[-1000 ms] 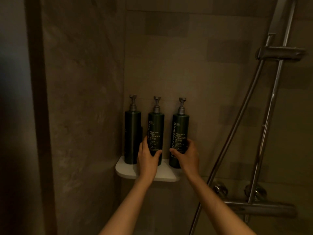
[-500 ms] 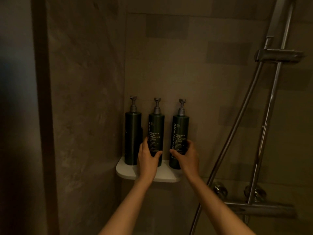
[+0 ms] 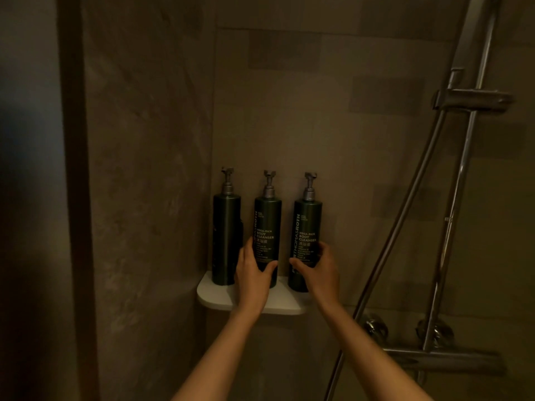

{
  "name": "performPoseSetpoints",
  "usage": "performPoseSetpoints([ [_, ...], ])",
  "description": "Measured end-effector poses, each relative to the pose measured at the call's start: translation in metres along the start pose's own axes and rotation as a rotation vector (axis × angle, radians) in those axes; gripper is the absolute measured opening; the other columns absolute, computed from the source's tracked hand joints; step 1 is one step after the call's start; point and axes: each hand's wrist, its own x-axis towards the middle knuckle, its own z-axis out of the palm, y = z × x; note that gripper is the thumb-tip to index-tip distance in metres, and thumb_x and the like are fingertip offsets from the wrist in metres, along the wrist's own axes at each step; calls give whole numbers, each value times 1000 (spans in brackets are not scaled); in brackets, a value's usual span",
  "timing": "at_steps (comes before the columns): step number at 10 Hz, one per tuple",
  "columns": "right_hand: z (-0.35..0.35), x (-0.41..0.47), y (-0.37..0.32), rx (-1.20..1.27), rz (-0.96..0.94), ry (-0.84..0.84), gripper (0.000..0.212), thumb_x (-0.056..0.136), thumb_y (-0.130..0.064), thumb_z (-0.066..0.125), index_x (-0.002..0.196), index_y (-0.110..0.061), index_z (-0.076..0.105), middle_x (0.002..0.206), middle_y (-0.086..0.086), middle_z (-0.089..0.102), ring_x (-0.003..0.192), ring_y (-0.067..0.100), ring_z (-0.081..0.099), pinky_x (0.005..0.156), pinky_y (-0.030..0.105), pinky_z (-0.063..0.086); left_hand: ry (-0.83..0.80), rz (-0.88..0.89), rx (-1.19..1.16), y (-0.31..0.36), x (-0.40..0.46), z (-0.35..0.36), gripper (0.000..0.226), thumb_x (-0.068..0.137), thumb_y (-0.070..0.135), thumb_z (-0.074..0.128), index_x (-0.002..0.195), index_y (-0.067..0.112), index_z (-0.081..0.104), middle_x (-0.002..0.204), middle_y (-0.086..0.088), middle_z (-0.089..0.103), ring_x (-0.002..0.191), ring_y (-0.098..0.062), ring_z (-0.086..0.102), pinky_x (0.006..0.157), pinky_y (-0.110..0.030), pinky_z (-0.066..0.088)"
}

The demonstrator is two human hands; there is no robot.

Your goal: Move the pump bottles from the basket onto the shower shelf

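Note:
Three dark green pump bottles stand upright in a row on the white corner shelf [image 3: 215, 295]. The left bottle [image 3: 226, 227] stands free against the wall. My left hand [image 3: 253, 273] wraps the lower part of the middle bottle [image 3: 267, 221]. The right bottle [image 3: 307, 221] has my right hand [image 3: 318, 272] closed around its lower half. Both held bottles rest on the shelf, labels facing me. No basket is in view.
The shelf sits in a tiled shower corner. A chrome riser rail [image 3: 460, 198] with a slider bracket [image 3: 472, 99] and a hose [image 3: 405, 227] runs at the right. The mixer bar [image 3: 443, 357] with two wall fittings lies low right. A dark vertical frame [image 3: 72, 198] stands at left.
Both hands stay on the same two bottles and the bottles have not shifted on the shelf. Only the view drifts slightly.

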Motion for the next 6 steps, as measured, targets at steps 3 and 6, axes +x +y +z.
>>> performPoseSetpoints([
  [3, -13, -6, -15, -3, -48, -34, 76, 77, -46, 70, 140, -24, 35, 138, 0, 48, 122, 16, 50, 94, 31, 43, 4, 12, 58, 8, -8, -10, 72, 85, 29, 64, 145, 15, 27, 145, -5, 37, 131, -21, 40, 108, -36, 36],
  [6, -50, -24, -13, -191, -296, -56, 52, 92, -34, 53, 139, -17, 39, 144, 3, 41, 126, 4, 35, 103, 18, 25, 10, 200, 405, 14, -25, -37, 50, 94, 33, 47, 141, 21, 35, 144, 2, 40, 134, -13, 32, 107, -29, 30],
])
